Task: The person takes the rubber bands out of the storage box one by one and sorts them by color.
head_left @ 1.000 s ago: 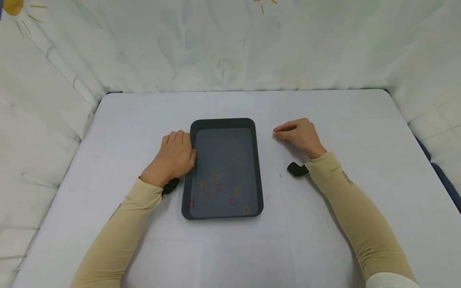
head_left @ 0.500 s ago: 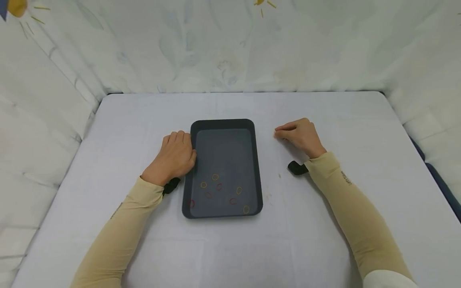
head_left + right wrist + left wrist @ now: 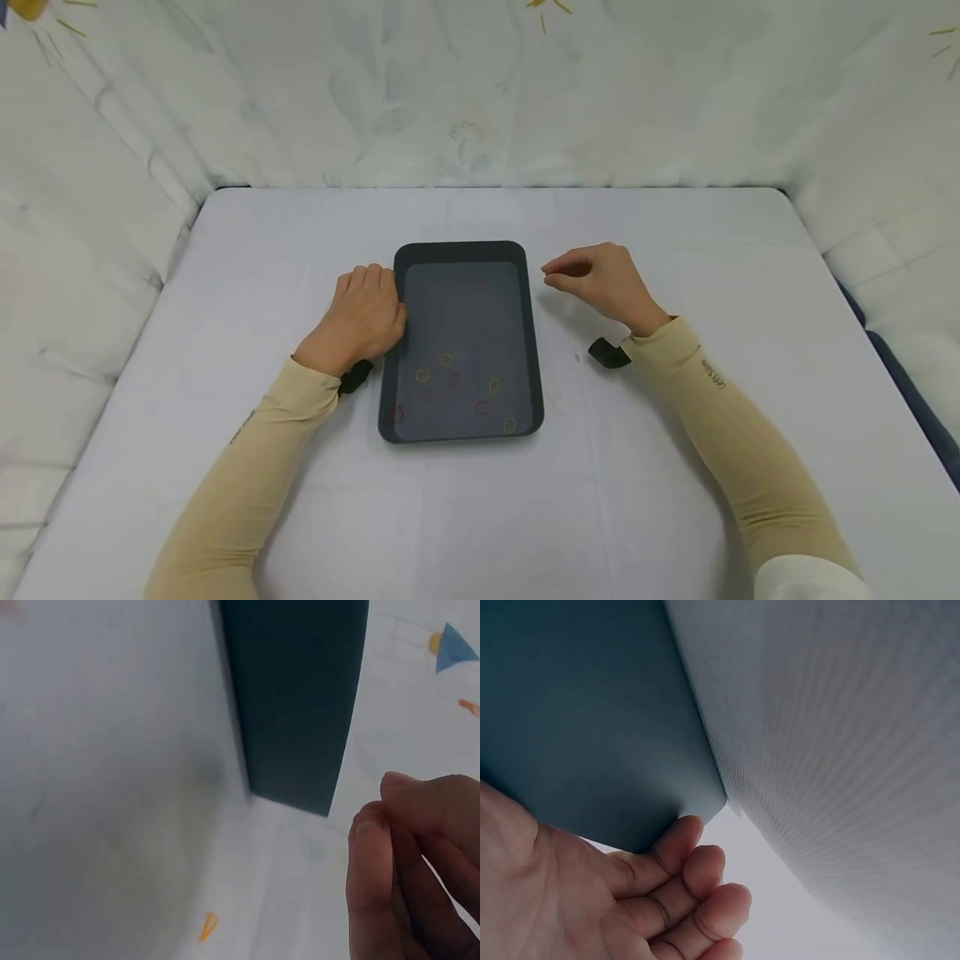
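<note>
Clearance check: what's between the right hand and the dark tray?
In the head view, only a narrow bare strip of white tablecloth shows between the right hand and the dark tray.

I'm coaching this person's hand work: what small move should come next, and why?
Probably bring the right hand over the tray and lower it toward a yellow ring. The left hand holds the tray's left side, seemingly steadying it, while the right hand hangs just beyond its right side with no ring visible in its fingers.
</note>
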Action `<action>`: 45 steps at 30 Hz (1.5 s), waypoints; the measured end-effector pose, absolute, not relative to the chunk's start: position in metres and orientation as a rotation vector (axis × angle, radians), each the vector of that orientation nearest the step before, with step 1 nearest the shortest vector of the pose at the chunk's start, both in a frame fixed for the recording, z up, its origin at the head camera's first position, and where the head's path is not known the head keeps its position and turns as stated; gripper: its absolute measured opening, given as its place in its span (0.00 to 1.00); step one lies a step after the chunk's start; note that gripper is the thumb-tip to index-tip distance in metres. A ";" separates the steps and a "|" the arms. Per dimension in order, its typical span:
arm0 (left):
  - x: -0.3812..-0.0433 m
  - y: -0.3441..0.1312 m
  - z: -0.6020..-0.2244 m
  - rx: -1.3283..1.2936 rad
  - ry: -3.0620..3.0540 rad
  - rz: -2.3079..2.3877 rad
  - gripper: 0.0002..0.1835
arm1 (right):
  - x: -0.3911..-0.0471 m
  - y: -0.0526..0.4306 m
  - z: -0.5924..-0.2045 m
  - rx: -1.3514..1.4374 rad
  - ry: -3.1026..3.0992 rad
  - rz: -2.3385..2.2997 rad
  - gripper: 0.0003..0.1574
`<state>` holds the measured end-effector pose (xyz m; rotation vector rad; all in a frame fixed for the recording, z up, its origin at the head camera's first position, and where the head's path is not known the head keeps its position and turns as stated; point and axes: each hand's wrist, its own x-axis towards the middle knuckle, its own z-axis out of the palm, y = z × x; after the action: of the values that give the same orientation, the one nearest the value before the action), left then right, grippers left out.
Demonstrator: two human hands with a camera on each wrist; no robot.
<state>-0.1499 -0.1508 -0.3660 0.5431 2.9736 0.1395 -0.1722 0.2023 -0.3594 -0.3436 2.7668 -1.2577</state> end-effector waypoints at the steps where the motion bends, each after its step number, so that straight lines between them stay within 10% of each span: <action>1: -0.150 -0.151 -0.366 0.543 2.972 0.141 0.16 | -0.169 0.199 -0.357 -0.403 2.761 -1.264 0.11; 16: -0.153 -0.148 -0.367 0.549 2.991 0.155 0.16 | -0.136 0.162 -0.344 -1.135 2.513 -1.224 0.10; 45: -0.145 -0.149 -0.369 0.513 2.964 0.170 0.17 | -0.112 0.128 -0.358 -1.352 2.366 -0.627 0.15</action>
<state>-0.1451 -0.1487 -0.3687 0.5131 2.9639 0.1705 -0.1123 0.1279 -0.3576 -1.3524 2.3662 -0.6269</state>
